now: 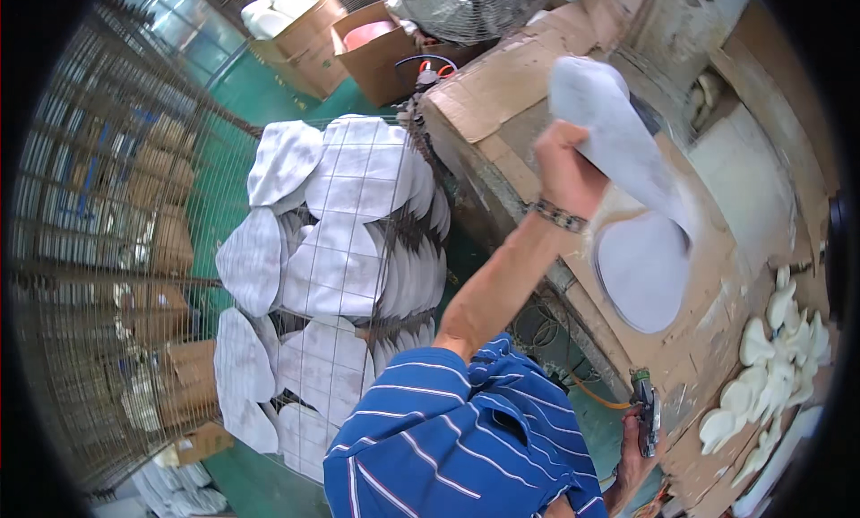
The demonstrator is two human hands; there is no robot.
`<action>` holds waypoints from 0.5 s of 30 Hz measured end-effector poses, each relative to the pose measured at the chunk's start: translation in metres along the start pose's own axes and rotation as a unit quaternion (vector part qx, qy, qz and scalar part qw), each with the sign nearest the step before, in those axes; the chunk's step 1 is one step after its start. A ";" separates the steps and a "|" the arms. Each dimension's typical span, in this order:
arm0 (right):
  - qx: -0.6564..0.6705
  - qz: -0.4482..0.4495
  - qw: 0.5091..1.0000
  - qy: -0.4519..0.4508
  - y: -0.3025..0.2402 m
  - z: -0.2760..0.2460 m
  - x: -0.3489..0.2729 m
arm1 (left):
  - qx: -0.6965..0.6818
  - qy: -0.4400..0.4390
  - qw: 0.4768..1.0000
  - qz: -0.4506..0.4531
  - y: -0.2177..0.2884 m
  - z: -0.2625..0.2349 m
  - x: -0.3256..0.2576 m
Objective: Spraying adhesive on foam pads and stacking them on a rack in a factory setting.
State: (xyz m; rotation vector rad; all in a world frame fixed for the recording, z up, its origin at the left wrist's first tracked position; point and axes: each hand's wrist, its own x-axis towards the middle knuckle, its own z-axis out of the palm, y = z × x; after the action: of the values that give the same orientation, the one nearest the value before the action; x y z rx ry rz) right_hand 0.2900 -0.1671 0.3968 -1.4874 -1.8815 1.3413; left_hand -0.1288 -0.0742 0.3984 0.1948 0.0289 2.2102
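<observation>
My left hand (569,171) is raised over the workbench, its fingers closed on the edge of a white, rounded flat sheet (609,128), which is held up at a tilt. Below it, a rounded white sheet (643,276) lies flat on the cardboard-covered bench. My right hand (634,437) is low by the near edge of the bench, wrapped round a metal spray gun (647,415) with a greenish end. An orange hose (598,396) runs close to the gun. Part of the right hand is hidden behind the gun.
To my left stands a wire rack (296,316) with many white sheets (336,263) in layers. Cream moulded pieces (775,370) are heaped at the bench's right. Cardboard boxes (367,52) and a wire-caged fan (466,8) stand at the back. More wire racks (107,249) fill the far left.
</observation>
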 end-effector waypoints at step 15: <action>-0.099 -0.089 0.982 -0.131 -0.070 0.087 0.055 | 0.205 0.081 0.937 0.271 0.365 -0.113 0.065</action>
State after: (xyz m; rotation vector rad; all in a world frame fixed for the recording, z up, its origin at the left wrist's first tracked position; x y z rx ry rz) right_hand 0.1661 -0.1540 0.4024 -1.2416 -2.3121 1.3528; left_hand -0.4738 -0.2374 0.3283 0.2748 0.5967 2.7454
